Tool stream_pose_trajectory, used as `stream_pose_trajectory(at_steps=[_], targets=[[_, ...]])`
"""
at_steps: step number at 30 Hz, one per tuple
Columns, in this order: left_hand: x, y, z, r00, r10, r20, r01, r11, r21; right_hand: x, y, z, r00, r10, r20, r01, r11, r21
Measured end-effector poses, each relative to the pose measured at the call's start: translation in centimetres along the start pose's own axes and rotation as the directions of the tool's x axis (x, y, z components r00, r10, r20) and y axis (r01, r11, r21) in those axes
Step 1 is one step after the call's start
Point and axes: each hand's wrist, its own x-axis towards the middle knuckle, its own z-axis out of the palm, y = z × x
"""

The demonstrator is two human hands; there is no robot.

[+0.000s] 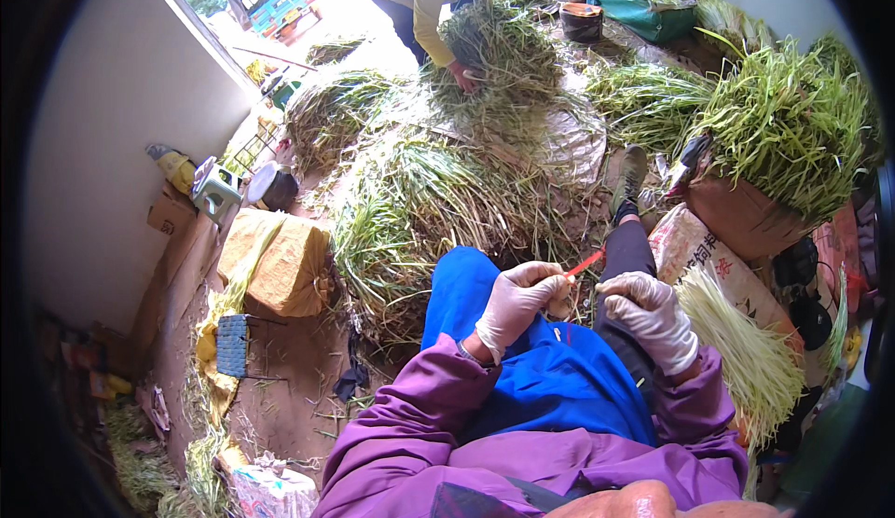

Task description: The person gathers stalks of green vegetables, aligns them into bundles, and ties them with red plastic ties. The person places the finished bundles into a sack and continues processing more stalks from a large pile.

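Note:
My left hand (524,301), in a thin whitish glove, pinches one end of a narrow red strip (584,263) above the blue cloth (559,371) on my lap. The strip slants up to the right, towards my right hand (650,315). That hand, gloved too, has its fingers curled over my dark trouser leg; whether it holds part of the strip cannot be told. A bundle of pale, trimmed stalks (741,350) lies to the right of my right hand. In front of my knees is a large heap of long green stalks (447,196).
Another person (447,14) bends over a further heap of stalks (496,49). At left stand an orange wrapped block (276,263), a small plastic stool (217,189) and a blue woven seat (233,345). At right, leafy greens (790,119) rest on a brown box (741,214) beside a printed sack (713,259).

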Motion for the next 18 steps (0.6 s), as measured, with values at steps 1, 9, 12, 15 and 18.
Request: stream_pose_trajectory(at_steps=[1, 9, 12, 15, 18], targets=[[0.0, -0.2, 0.3, 1.0, 0.019, -0.017, -0.018, 0.997, 0.071, 0.0, -0.7, 0.2, 0.957, -0.288, 0.042, 0.286, 0.957, 0.051], [-0.6, -0.4, 1.0, 0.989, -0.05, 0.137, 0.018, 0.974, 0.227, 1.3, -1.5, 1.7, 0.872, -0.463, 0.159, 0.48, 0.747, -0.459], [-0.7, -0.1, 1.0, 0.988, -0.054, 0.147, 0.024, 0.98, 0.198, 0.7, -0.8, 1.5, 0.902, -0.409, 0.14, 0.43, 0.82, -0.378], [-0.8, -0.2, 1.1, 0.987, -0.055, 0.153, 0.025, 0.98, 0.196, 0.1, -0.2, 1.2, 0.948, -0.31, 0.074, 0.315, 0.873, -0.372], [-0.9, -0.4, 1.1, 0.987, -0.043, 0.157, 0.013, 0.982, 0.189, -0.3, 0.1, 1.0, 0.973, -0.204, 0.107, 0.227, 0.926, -0.302]])
